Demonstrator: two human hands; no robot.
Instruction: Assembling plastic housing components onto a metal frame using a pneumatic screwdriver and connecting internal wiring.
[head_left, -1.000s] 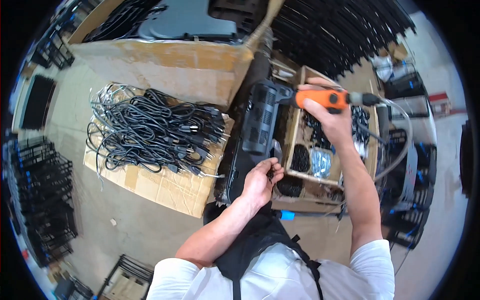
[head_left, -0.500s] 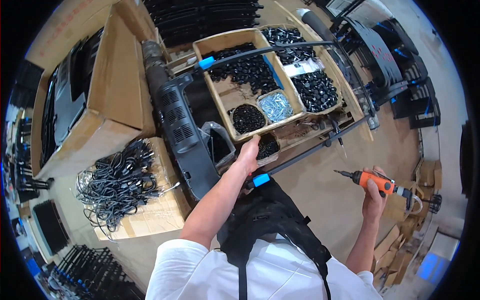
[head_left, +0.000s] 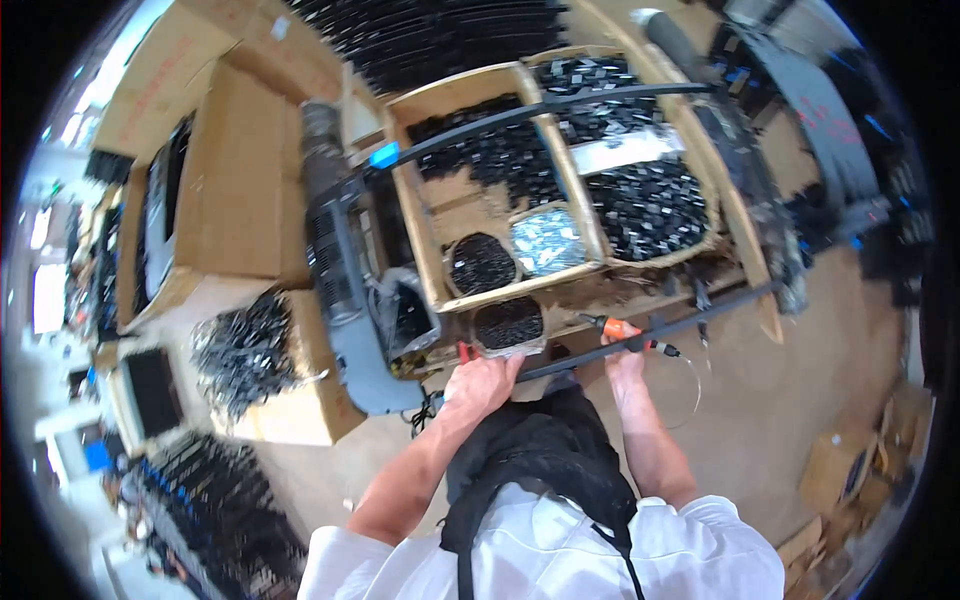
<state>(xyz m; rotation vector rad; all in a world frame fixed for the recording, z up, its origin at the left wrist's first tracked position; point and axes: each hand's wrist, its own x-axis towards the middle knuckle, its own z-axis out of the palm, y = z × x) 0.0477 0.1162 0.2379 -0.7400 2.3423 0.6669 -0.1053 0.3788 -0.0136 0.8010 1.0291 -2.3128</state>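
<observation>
While the left hand (head_left: 485, 380) presses fingers-down on the long black bar (head_left: 660, 330), axis eight-to-two o'clock, the right hand (head_left: 625, 362) grips an orange screwdriver (head_left: 622, 330) touching it.

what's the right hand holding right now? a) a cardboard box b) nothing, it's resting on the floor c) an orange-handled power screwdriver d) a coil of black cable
c: the right hand grips the orange-handled power screwdriver, held against the long black bar that runs across the front of the wooden tray, while the left hand rests at the bar's near end.
</observation>
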